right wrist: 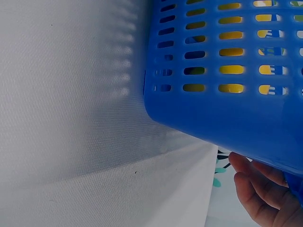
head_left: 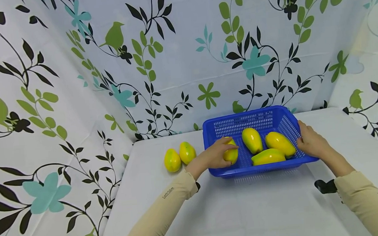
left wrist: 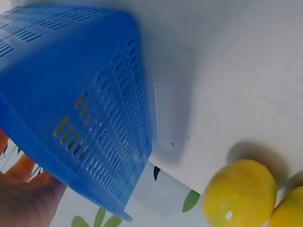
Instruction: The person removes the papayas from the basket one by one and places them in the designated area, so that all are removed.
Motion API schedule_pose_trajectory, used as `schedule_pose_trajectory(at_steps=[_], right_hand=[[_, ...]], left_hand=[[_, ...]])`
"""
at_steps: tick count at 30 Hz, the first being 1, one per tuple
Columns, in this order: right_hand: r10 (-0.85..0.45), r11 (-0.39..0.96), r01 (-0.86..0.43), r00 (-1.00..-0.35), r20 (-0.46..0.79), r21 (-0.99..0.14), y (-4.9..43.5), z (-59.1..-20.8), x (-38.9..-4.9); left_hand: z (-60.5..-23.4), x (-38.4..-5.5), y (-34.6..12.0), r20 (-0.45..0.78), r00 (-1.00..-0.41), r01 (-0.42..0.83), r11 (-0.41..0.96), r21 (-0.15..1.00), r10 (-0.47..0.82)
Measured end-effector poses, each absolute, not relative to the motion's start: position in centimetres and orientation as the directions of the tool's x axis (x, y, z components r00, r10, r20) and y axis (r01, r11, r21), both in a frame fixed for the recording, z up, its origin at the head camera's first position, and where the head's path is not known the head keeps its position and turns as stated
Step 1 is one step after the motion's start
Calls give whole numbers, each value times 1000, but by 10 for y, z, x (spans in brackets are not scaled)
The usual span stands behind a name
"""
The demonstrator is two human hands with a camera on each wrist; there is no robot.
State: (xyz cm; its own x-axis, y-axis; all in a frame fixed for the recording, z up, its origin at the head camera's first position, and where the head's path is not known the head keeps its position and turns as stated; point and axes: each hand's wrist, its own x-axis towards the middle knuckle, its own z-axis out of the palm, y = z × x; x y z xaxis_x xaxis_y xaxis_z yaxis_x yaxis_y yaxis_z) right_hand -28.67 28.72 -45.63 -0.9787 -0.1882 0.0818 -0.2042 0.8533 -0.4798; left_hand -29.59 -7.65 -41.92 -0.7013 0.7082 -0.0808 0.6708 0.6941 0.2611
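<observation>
My left hand (head_left: 214, 155) reaches over the near left side of a blue plastic basket (head_left: 263, 168) and grips a yellow mango (head_left: 231, 154) inside it. Three more mangoes lie in the basket: one upright-leaning (head_left: 252, 140), another at the right (head_left: 279, 144), and a third along the near side (head_left: 268, 156). The right hand (head_left: 314, 141) holds the basket's right rim, and its fingers (right wrist: 258, 189) show at the rim's outer side in the right wrist view. In the left wrist view, the left hand (left wrist: 28, 196) is partly hidden behind the basket wall.
Two yellow mangoes (head_left: 172, 160) (head_left: 187, 152) lie side by side on the white table (head_left: 220, 210), left of the basket. A patterned cloth (head_left: 179, 61) with leaves, birds and flowers hangs behind the table and along both sides.
</observation>
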Motion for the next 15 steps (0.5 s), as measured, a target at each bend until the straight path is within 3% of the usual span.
schedule_pose_trajectory(at_steps=[15], right_hand=[[-182, 857, -190, -981, 64, -478, 286, -456, -286]], left_hand=[[-409, -297, -99, 34, -765, 608, 704, 366, 643]])
